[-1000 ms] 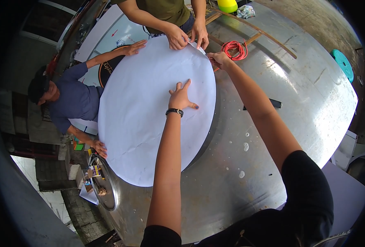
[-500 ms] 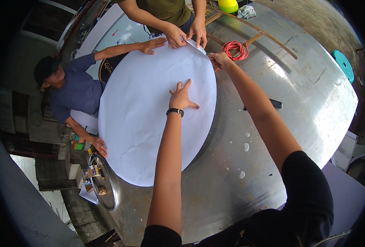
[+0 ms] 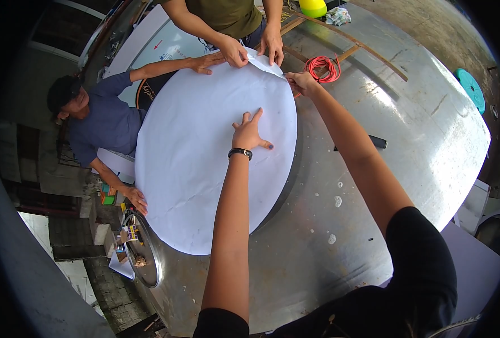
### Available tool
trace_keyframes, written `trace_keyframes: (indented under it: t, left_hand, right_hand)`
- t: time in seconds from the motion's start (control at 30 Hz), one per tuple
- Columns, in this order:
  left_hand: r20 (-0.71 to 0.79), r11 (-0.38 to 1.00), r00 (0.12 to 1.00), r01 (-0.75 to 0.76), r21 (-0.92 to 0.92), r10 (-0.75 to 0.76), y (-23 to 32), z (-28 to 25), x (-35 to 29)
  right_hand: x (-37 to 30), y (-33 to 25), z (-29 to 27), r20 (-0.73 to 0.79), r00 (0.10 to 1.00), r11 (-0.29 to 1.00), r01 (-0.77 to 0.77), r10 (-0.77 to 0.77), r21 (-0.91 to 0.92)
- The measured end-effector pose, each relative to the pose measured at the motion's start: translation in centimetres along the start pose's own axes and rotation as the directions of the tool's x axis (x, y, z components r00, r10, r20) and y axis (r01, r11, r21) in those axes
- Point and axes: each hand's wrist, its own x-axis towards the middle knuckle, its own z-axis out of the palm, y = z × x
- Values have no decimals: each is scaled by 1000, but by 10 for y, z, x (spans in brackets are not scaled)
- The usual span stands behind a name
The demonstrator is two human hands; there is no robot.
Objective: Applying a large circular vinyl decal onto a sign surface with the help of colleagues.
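In the head view, the disc [image 3: 199, 163] lies on the table [image 3: 300, 270] directly under the left hand [image 3: 249, 134] and to the left of the right hand [image 3: 301, 82]. It shows as an oval, though the wide lens may stretch it, and its long axis runs away from the person, leaning a little rightward at the far end.

The left hand is spread wide, palm down on the disc, right of its middle, and grips nothing. The right hand is at the far right rim, its fingers drawn together there; whether they pinch the edge or something small, I cannot tell.

A flap [image 3: 265, 63] lifts from the far rim, just beyond and to the left of the right hand, which is clearly the nearer of the two; the left hand is well short of it. A co-worker's hands [image 3: 233, 52] are at the flap, across from the person. Another co-worker's hands [image 3: 136, 200] touch the disc at its left and far left edges.

The red cable [image 3: 324, 69] lies just beside the right hand, to its right. A black tool [image 3: 378, 142] lies on the table, partly behind the right forearm.
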Motion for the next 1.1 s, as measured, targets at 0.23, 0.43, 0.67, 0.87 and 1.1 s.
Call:
trace_keyframes:
  t: [0.23,0.43,0.67,0.87,1.1]
  left_hand:
    - [10,1000,1000,14,-11,-14,2,0,0]
    - [12,999,999,35,-15,-34,1,1,1]
    - [-3,999,999,40,13,-40,0,2,2]
    - [10,999,999,48,-6,-48,1,1,3]
    - [7,998,998,55,-8,-55,2,0,2]
  right_hand:
    - [-1,0,-2,18,1000,1000,19,-19,14]
    - [0,1,-1,12,1000,1000,11,-11,23]
    - [0,0,-1,-15,1000,1000,-6,6,-14]
    - [1,1,-1,-9,1000,1000,11,-12,-8]
    - [2,4,0,-28,999,1000,23,-23,5]
